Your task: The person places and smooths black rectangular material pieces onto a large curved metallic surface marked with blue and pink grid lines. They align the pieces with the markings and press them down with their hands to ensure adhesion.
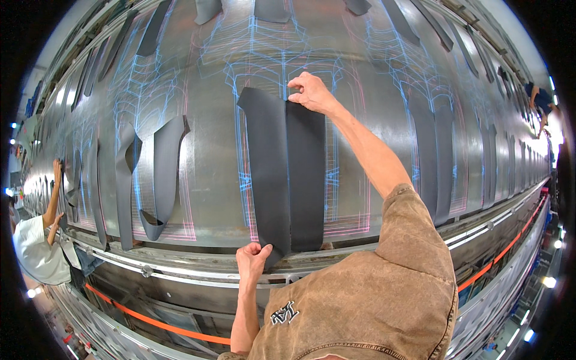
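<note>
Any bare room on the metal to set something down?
Two patches on the metal surface, drawn lines aside: between the left panel and the curled strip; between the right panel and the right forearm. Crowded: by the left hand and right hand at panel ends; far left, narrow strips and a co-worker.

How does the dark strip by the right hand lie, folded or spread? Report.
Spread: the dark strip lies lengthwise below the right hand, no fold visible.

Far left: co-worker in white top [41,249], both arms extended. Far right: second person in dark top [542,98], small in view. Silver rail [192,277] curved across the foreground; orange strip [156,324] ran below it. Bright lamp [549,281] glowed lower right.
</note>
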The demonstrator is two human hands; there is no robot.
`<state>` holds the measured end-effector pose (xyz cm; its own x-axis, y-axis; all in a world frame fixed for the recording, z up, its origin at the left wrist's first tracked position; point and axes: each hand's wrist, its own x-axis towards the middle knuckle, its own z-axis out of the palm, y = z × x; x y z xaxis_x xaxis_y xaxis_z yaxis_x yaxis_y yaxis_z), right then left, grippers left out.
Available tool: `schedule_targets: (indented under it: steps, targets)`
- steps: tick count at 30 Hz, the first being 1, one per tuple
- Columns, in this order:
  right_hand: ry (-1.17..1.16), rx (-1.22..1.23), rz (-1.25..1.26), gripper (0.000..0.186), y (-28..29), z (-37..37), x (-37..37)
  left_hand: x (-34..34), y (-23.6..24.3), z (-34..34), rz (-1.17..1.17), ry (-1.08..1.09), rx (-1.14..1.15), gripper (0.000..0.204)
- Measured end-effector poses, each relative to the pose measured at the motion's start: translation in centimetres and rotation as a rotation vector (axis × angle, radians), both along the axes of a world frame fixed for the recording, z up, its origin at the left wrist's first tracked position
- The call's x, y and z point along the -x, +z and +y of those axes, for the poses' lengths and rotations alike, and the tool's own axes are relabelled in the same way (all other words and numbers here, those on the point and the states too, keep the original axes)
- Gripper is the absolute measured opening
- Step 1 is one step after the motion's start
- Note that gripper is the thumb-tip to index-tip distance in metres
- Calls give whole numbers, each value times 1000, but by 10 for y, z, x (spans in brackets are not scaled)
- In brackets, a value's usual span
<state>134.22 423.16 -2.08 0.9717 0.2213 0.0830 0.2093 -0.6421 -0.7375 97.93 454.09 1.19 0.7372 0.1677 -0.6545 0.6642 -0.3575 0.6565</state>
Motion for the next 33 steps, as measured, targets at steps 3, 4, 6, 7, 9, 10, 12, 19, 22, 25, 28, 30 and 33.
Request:
schedule_targets:
  steps: [3, 4, 6, 7, 9, 10, 12, 19, 22, 25, 28, 30, 33]
  targets:
    - [-22, -4, 13, 39, 0, 1, 1, 0, 1, 0, 0, -6, -8, 41]
    - [-27, -14, 16, 39, -1, 2, 1, 0, 1, 0, -3, -8, -13, 41]
    - [-31, -23, 4, 38, -5, 1, 1, 0, 1, -1, -10, -10, -15, 41]
    - [-30, -23, -11, 38, -7, 0, 1, 0, 1, -1, -14, -10, -15, 41]
    - [-27, -31, -30, 38, -8, 0, 1, 1, -1, 0, -29, -16, -18, 40]
    - [-27, -37, -33, 38, -8, -1, 1, 1, -2, 0, -36, -20, -19, 40]
    - [-27, -40, -18, 40, -7, 0, 2, 2, -2, 0, -20, 5, 7, 39]
    - [-25, -38, 21, 58, 1, 4, 8, 3, -1, 0, -19, 10, -9, 38]
    - [-19, -56, 14, 66, -3, 0, 9, -4, 8, -4, -4, 0, 9, 38]
    - [-10, -44, -1, 71, -3, 3, 11, -1, 6, -3, -12, -3, -5, 38]
    - [-5, -24, 0, 75, -1, 4, 11, -3, 10, -5, 6, 11, 5, 38]
    - [-1, -17, 1, 76, -2, 3, 11, 0, 4, -2, -1, 5, 1, 38]
    - [6, 2, -8, 75, -2, 3, 11, 1, 3, -2, -15, -2, -19, 38]
